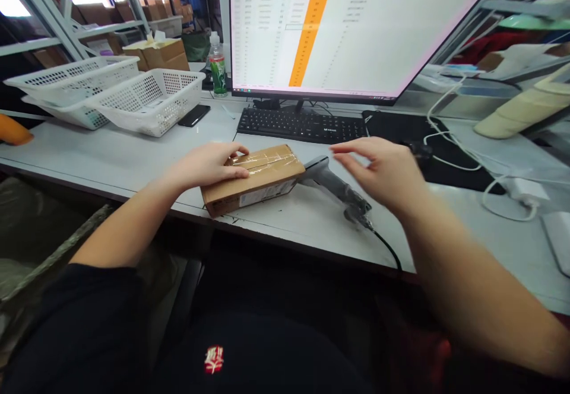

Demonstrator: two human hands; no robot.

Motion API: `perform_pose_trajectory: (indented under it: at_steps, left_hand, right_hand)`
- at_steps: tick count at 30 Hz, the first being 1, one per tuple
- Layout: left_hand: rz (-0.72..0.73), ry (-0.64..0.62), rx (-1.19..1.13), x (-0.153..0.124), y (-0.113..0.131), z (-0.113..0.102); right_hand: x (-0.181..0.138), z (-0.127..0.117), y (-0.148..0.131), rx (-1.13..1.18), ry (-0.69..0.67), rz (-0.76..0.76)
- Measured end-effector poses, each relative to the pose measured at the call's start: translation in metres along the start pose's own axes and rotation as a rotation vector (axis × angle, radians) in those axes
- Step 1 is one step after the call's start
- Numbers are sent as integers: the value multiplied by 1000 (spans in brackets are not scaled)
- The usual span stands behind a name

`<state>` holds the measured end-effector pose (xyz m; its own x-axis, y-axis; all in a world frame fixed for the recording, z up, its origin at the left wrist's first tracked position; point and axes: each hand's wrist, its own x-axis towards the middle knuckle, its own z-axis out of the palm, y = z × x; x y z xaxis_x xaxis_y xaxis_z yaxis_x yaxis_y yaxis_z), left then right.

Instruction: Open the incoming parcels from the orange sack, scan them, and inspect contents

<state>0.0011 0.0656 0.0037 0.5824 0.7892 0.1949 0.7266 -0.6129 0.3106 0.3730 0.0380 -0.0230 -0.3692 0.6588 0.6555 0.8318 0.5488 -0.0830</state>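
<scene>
A small brown cardboard box (262,175), sealed with clear tape and bearing a white label on its side, lies near the front edge of the grey table (124,156). My left hand (207,164) rests on the box's left end, fingers curled over its top and gripping it. A grey handheld barcode scanner (333,185) lies on the table just right of the box, its black cable trailing off the edge. My right hand (385,171) hovers above the scanner's handle, fingers spread and holding nothing, slightly blurred.
A black keyboard (300,126) sits in front of a large monitor (351,26) showing a spreadsheet. White plastic baskets (146,100), a black phone (195,115), a green bottle (218,64) and a cardboard box (158,53) stand at the back left. White cables (485,168) lie at the right.
</scene>
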Motion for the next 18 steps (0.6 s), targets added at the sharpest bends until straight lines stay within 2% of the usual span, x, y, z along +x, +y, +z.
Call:
perform_pose_trajectory:
  at_steps: [3, 5, 9, 13, 18]
  left_hand:
    - [38, -77, 159, 7, 3, -9]
    - [12, -162, 283, 8, 11, -16]
    - [-50, -256, 410, 9, 21, -24]
    - [-66, -265, 425, 15, 16, -26]
    - [-80, -252, 445, 17, 16, -25]
  right_hand:
    - [29, 5, -69, 173, -283, -209]
    - [45, 13, -92, 172, -360, -265]
    - [69, 26, -94, 146, -434, -261]
    - [87, 27, -84, 166, -515, -266]
    - [100, 22, -90, 130, -587, -291]
